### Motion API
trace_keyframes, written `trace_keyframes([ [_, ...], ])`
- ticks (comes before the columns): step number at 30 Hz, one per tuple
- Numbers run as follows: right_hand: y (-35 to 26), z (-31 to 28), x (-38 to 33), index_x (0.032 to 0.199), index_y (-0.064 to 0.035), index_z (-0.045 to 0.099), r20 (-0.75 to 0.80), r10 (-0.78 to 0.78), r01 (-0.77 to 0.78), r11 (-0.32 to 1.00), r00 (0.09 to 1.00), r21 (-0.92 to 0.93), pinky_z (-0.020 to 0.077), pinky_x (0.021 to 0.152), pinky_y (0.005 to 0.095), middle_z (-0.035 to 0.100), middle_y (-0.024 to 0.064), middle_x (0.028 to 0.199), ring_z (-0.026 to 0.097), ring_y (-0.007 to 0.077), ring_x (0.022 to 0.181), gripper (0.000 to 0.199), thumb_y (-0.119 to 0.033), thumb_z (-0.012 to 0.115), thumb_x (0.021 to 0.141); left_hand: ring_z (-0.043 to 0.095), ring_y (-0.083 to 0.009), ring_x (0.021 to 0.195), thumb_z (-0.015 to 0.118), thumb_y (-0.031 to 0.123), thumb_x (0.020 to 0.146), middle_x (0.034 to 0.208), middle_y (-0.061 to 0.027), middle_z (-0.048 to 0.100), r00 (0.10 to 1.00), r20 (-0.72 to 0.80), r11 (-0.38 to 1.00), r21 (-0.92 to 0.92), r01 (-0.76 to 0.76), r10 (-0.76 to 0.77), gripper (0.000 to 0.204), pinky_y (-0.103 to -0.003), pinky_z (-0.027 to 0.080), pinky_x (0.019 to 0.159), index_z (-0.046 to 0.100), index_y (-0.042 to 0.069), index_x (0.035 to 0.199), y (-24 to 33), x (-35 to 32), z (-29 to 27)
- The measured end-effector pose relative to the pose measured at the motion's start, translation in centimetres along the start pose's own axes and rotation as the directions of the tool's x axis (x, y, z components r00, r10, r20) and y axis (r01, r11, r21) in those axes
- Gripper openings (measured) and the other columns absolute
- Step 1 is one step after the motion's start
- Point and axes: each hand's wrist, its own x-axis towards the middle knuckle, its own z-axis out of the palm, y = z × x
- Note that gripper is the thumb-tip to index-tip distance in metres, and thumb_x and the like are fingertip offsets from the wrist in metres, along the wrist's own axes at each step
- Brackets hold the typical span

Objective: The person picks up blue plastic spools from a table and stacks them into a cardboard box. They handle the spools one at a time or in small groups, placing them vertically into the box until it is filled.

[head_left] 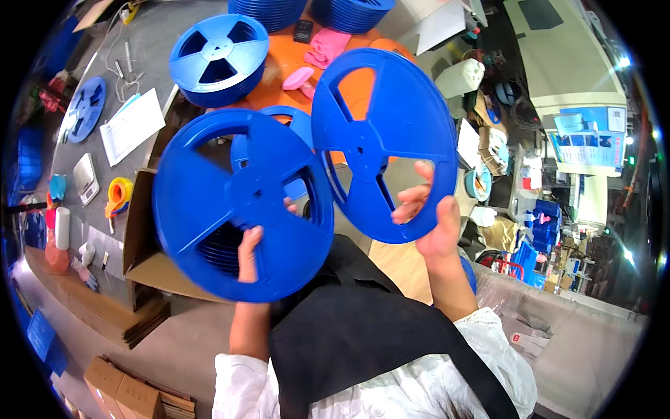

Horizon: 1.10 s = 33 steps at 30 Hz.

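My left hand [249, 253] grips a large blue plastic reel [209, 202] by its lower rim, thumb on the front face, fingers behind. My right hand [427, 209] holds a second blue reel [394, 126] at its lower right edge, fingers reaching through a cut-out. Both reels are lifted face-on before me, side by side, their inner edges almost touching. Behind and below the left reel, more blue reels [222, 253] lie stacked in an open cardboard box [143, 237].
A stack of blue reels [220, 59] stands on the grey table at the back, beside an orange surface [279, 77] with pink pieces [324, 45]. A paper sheet [131, 124], a small scale [85, 178] and a yellow tape roll [118, 192] lie left. Flat cardboard lies on the floor.
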Motion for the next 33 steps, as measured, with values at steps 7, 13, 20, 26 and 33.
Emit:
trace_keyframes([
  [7,-0.5,-5.2,-1.7,0.142,-0.0058,0.036,-0.249,0.078,0.036,0.905,0.965,0.424,0.044,0.054,0.0237,0.06,0.0017,0.087,0.052,0.0099,0.063,0.064,-0.045,0.052,0.095,0.048,-0.0311,0.125,0.068,0.042,0.085,0.128,-0.0201,0.052,0.895,0.404,0.946,-0.319,-0.057,0.19,0.078,-0.042,0.033,0.113,0.03,-0.001,0.138,1.7,-1.6,-6.1],
  [13,0.6,-6.8,-2.1,0.143,-0.0093,0.037,-0.123,0.077,0.03,0.723,0.989,0.69,0.0438,0.054,0.0236,0.058,0.0021,0.085,0.053,0.0096,0.063,0.058,-0.037,0.055,0.095,0.049,-0.0288,0.123,0.072,0.035,0.084,0.12,-0.0188,0.053,0.863,0.465,0.93,-0.368,-0.013,0.197,0.076,-0.041,0.03,0.115,0.029,0.0,0.137,3.9,-1.4,-5.0],
  [20,1.2,-7.2,-1.8,0.141,-0.0081,0.04,-0.022,0.035,-0.003,0.587,0.999,0.809,0.0446,0.054,0.0236,0.059,0.0041,0.084,0.054,0.0095,0.063,0.052,-0.032,0.054,0.097,0.046,-0.0286,0.126,0.075,0.034,0.082,0.118,-0.0186,0.053,0.859,0.458,0.893,-0.449,0.001,0.229,0.076,-0.038,0.029,0.116,0.032,-0.002,0.133,4.4,-1.9,-4.8],
  [26,1.0,-8.0,-1.9,0.141,-0.0075,0.04,0.004,0.016,-0.013,0.576,1.0,0.818,0.0448,0.055,0.0235,0.058,0.0045,0.084,0.055,0.0095,0.063,0.053,-0.031,0.054,0.097,0.046,-0.0294,0.124,0.077,0.033,0.08,0.119,-0.0167,0.053,0.846,0.487,0.9,-0.436,0.02,0.217,0.072,-0.04,0.028,0.116,0.035,0.001,0.129,4.7,-1.8,-4.0],
  [33,1.6,-7.3,-1.5,0.141,-0.0089,0.041,-0.002,0.104,-0.051,0.504,0.995,0.862,0.0434,0.057,0.0245,0.055,0.001,0.082,0.052,0.0086,0.065,0.056,-0.033,0.058,0.094,0.05,-0.0264,0.119,0.081,0.036,0.073,0.118,-0.0135,0.053,0.91,0.282,0.863,-0.485,-0.139,0.305,0.078,-0.038,0.036,0.109,0.037,0.003,0.128,4.9,-2.4,-2.8],
])
